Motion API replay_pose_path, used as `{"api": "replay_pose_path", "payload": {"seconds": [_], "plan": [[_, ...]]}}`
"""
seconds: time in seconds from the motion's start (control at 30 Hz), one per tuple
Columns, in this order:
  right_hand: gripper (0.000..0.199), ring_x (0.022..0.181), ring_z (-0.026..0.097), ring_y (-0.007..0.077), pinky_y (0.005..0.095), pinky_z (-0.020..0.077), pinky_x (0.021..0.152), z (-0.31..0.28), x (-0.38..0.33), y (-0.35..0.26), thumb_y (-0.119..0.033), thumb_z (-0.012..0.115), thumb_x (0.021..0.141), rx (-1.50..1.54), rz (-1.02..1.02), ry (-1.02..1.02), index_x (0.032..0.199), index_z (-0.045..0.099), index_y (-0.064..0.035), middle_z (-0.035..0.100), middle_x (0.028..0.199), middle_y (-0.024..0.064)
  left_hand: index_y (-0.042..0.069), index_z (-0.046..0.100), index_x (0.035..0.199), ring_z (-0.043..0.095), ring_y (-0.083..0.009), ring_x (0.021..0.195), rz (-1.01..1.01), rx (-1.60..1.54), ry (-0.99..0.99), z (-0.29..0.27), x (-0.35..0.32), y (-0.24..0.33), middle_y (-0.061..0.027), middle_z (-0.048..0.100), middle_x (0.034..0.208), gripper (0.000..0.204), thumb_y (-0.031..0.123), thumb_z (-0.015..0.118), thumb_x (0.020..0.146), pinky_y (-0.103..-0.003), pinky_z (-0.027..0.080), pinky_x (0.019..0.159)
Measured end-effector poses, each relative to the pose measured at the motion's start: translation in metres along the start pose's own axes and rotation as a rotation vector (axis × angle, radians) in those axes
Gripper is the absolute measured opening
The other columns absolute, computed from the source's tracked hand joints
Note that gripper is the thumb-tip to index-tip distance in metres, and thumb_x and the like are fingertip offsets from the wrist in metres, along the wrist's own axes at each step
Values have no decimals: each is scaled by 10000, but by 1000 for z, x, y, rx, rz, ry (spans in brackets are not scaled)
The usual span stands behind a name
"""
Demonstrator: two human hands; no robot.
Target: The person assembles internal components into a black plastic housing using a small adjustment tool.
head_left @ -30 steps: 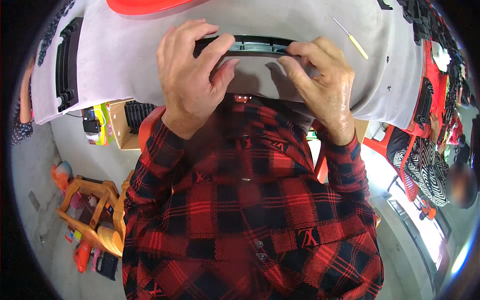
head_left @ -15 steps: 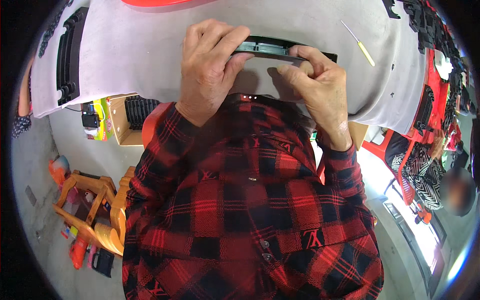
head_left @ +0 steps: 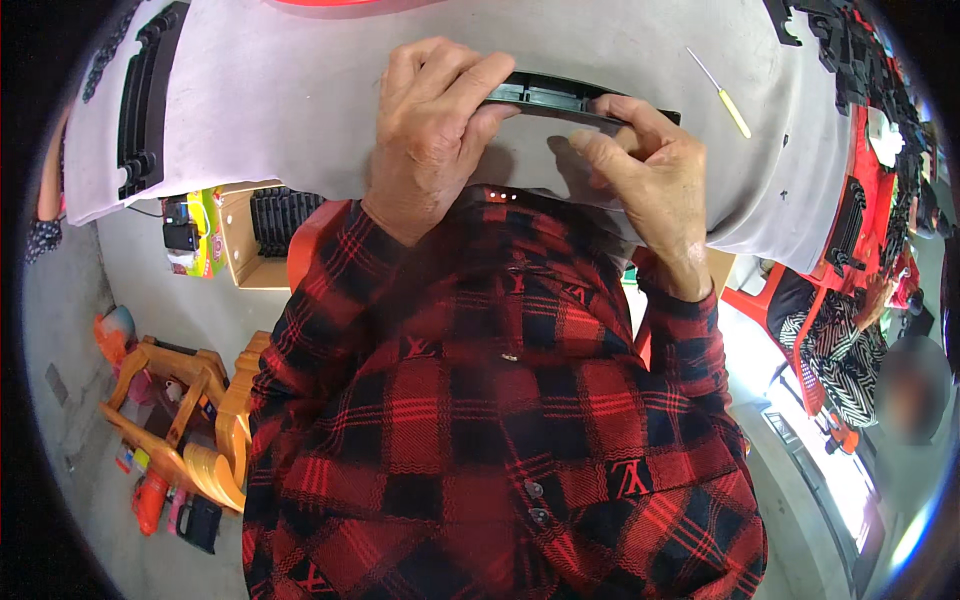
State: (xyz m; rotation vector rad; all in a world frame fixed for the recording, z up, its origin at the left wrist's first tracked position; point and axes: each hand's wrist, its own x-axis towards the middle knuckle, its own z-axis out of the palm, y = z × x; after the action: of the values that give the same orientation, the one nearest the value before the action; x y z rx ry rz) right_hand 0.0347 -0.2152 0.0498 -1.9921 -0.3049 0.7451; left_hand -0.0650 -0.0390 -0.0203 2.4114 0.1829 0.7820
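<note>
left hand [head_left: 425,140] rightward, dark strip [head_left: 555,97] crosswise

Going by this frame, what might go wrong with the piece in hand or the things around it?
The black strip could slip or twist: the left hand has it near one end, while the right thumb appears apart from it.

The yellow-handled tool lies loose beyond the right hand; a wide sweep might knock it.

The grey cloth has folds at right, so it may bunch if dragged.
</note>
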Motion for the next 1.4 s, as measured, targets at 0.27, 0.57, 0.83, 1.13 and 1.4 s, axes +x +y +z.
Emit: {"api": "replay_pose_path", "payload": {"seconds": [0.27, 0.57, 0.83, 1.13, 1.4], "plan": [[175, 626, 675, 317, 402, 525, 549, 0, 23, -17, -203, 736, 861, -681, -771, -73, 1001, 698, -105, 674, 701, 128, 107, 676, 1138, 553, -302, 1070, 23, -27, 66, 3, 2, -3, -44, 619, 1035, 404, 99, 784, 750, -431, 449, 906], [141, 662, 646, 397, 479, 497, 592, 10, 42, -31, -107, 659, 856, -867, -734, -329, 987, 712, -102, 649, 700, 172, 102, 663, 1109, 548, -295, 1080, 23, 27, 75, 8, -3, 3, -50, 593, 1025, 441, 62, 777, 685, -436, 450, 904], [50, 580, 629, 375, 480, 489, 540, 12, 50, -20, -119, 672, 858, -832, -890, -265, 899, 680, -92, 617, 616, 152, 102, 660, 1108, 548, -287, 1089, 7, -2, 82, 9, -4, 0, -33, 600, 1042, 446, 63, 790, 683, -445, 445, 968], [145, 669, 669, 363, 431, 517, 598, 8, 35, -27, -31, 692, 825, -718, -881, -233, 965, 688, -68, 679, 764, 165, 78, 670, 1080, 570, -296, 1010, 50, -43, 35, 4, -2, -4, -55, 614, 988, 368, 100, 756, 723, -461, 437, 963], [112, 619, 536, 43, 229, 453, 586, -6, -2, -17, 37, 689, 906, -265, -848, 180, 1006, 728, 1, 609, 680, -4, 47, 685, 1068, 593, -318, 956, -120, -25, 83, -74, -50, -18, -111, 627, 952, 354, 162, 825, 764, -417, 452, 889]]}}
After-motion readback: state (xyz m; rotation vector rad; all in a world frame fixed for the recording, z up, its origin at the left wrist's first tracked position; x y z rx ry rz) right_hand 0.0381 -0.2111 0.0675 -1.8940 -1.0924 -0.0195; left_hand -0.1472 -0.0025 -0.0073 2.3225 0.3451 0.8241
